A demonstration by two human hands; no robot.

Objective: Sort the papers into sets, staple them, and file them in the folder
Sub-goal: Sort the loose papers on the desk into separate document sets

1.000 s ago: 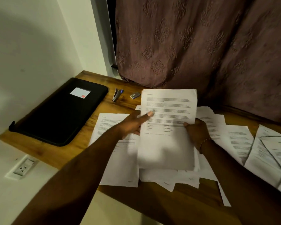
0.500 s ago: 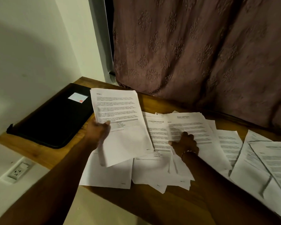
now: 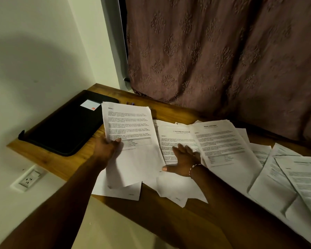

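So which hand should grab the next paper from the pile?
Right, probably. The right hand is open over the spread papers, while the left hand is busy gripping a lifted sheet.

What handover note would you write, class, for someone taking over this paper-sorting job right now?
Left hand: grips a white printed sheet, raised off the wooden desk.
Right hand: open, fingers spread over the loose white printed papers strewn across the desk's middle and right.
Black zip folder: closed, lying at the desk's left end.
Done: sorting begun; nothing looks stapled or filed.
Left: finish the sets, staple each, file them in the folder.
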